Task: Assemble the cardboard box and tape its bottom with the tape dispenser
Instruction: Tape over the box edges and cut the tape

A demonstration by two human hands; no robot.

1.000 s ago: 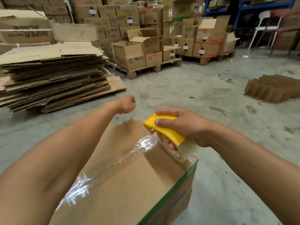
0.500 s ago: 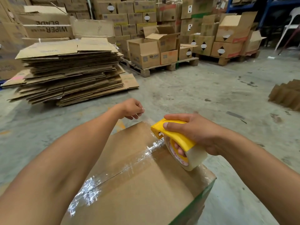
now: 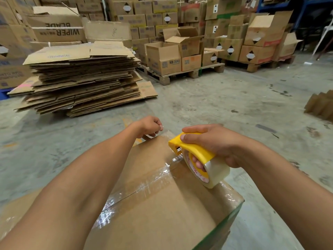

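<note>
A brown cardboard box point(image 3: 167, 212) stands in front of me with its flaps closed and facing up. A strip of clear tape point(image 3: 144, 184) runs along the seam. My right hand point(image 3: 216, 143) grips the yellow tape dispenser point(image 3: 196, 152), whose clear roll rests on the box's right side. My left hand point(image 3: 149, 126) is at the box's far edge, its fingers pinched on the end of the tape there.
A tall stack of flattened cardboard point(image 3: 81, 78) lies on the concrete floor at the left. Pallets point(image 3: 187, 74) loaded with boxes stand behind. Folded cardboard dividers point(image 3: 320, 103) sit at the far right.
My left hand has dropped from above the far edge onto it and now pinches the tape end. The dispenser has stayed on the right side; my head has turned left.
</note>
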